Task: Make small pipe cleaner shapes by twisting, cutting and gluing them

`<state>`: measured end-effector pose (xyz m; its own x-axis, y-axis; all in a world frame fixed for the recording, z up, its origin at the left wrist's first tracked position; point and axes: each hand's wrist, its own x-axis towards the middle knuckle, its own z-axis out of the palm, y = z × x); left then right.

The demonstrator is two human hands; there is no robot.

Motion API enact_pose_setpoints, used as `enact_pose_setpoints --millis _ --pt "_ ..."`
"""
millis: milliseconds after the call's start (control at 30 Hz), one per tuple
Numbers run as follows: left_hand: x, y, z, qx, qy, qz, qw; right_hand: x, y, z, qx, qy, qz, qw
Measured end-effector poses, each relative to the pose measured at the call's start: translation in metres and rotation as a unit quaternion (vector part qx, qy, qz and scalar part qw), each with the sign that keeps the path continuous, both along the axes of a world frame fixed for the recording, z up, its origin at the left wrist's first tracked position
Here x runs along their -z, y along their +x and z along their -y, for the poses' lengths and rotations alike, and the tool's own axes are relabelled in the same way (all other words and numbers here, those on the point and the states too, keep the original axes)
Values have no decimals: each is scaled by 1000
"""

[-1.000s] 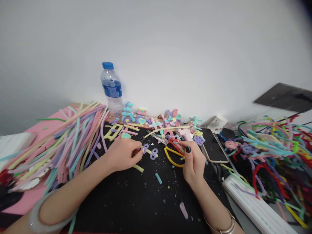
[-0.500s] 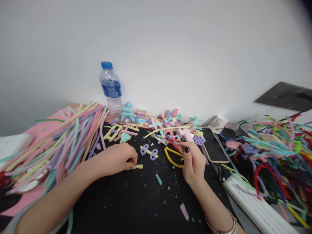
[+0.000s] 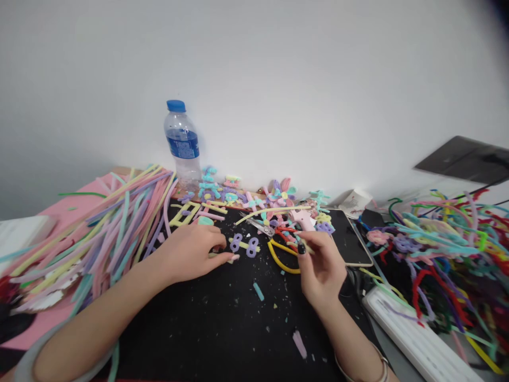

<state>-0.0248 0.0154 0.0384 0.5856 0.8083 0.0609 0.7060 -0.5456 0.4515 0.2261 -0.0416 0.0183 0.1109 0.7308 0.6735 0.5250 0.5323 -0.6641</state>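
Pipe-cleaner ornament (image 3: 244, 245) lay on the black surface (image 3: 191, 329) between the hands. Left hand (image 3: 199, 252) and right hand (image 3: 323, 265) had curled fingers, their grip impossible to tell. A careless brush from the left hand, just beside it, could have shifted it.

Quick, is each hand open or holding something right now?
Left hand: curled over the black surface; cannot tell if it holds anything.
Right hand: partly curled; cannot tell what, if anything, it holds.
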Motion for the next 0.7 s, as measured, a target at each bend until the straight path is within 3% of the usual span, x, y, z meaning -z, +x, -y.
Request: enact_pose_setpoints --millis 67,133,200,300,367,500,567,700 --pt "-3 3 3 11 36 33 999 -4 -1 -2 3 -10 -113 993" --pt "-3 10 8 26 14 83 996 -8 -3 -6 -20 -41 -228 972" --pt "0 18 16 36 -95 128 987 -12 -6 -9 -62 -77 -317 943" --pt "12 32 25 59 -332 166 927 -11 -12 -11 -107 -125 -408 898" --pt "20 37 27 58 -369 175 911 -6 -16 -10 -116 -151 -426 884" --pt "29 34 18 -44 -174 165 970 7 -17 -7 -72 -156 -343 924" --pt "29 31 13 -80 -106 168 977 12 -15 -8 -46 -151 -299 941" --pt "29 27 8 -103 -45 182 977 14 -10 -11 -19 -182 -242 953"
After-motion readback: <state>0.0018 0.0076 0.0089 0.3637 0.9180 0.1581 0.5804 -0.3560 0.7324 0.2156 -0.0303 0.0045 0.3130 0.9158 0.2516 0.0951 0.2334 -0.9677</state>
